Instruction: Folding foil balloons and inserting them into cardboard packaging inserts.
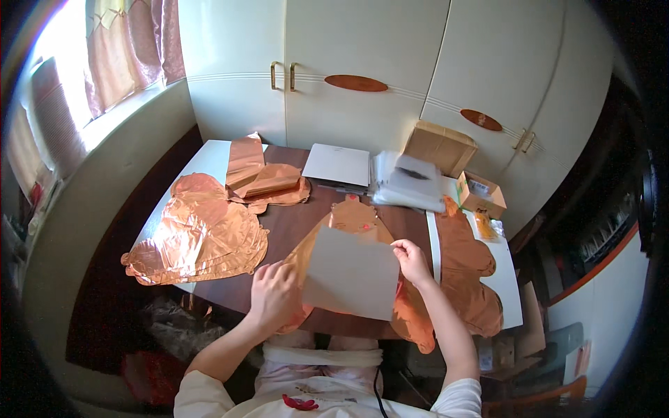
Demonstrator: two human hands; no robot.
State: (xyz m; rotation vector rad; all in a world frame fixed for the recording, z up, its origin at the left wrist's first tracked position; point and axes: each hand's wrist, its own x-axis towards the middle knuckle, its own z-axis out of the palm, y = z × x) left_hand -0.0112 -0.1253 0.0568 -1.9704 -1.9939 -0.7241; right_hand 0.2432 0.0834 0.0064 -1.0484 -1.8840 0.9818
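I see the right hand [414, 262] pinching a flat grey card [352, 275], partly hiding a coppery foil shape [352, 217]; whether the left hand [274, 291] grips, I can't tell.

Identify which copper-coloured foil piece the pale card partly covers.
The middle foil piece, its top end jutting beyond the pale card, which overlaps no others.

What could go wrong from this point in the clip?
Two risks, as a judgement. The white card, pinched at its upper right corner by the right hand, covers the middle of the copper-coloured foil balloon, so a crease there might go unnoticed. Also, the balloon's lower right end reaches past the front edge of the table; it could catch on the person's clothing or drag the foil out of place.
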